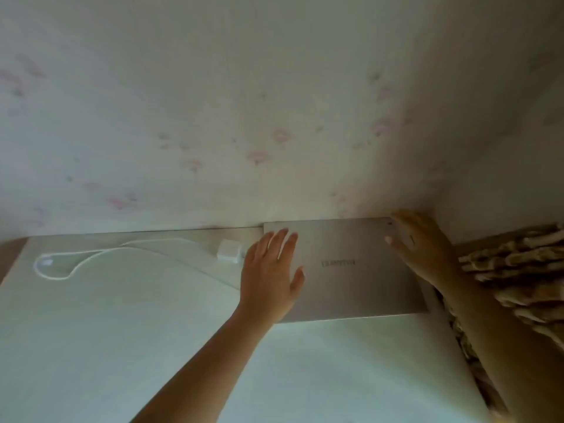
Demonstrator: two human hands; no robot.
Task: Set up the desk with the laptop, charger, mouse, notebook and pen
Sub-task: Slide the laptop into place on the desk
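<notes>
Laptop: my closed silver laptop [351, 267] lies flat on the pale desk [152, 331], its far edge against the wall [274, 102] at the back right of the desktop. The lid logo reads upside down from where I stand.

Left hand: my left hand [270, 270] lies palm down on the laptop's left part, fingers straight and slightly fanned, thumb spread out to the right over the lid. It presses flat on the lid; nothing is curled round anything.

Right hand: my right hand [424, 245] rests over the laptop's far right corner, fingers extended and loosely apart, tips toward the wall. Whether the thumb hooks under the edge, I cannot tell.

Charger: the white charger block [229, 251] sits on the desk just left of the laptop, close to my left hand. Its white cable [91, 257] trails left across the desktop in a loose loop, ending in a small plug near the desk's left end.

Wall: pale wallpaper with faint pink flower prints fills the upper part of the view.

Right edge: a patterned brown and cream fabric [518, 270] hangs beside the desk, touching my right forearm.

Picture quality: soft and blurred, so fine detail is lost.
</notes>
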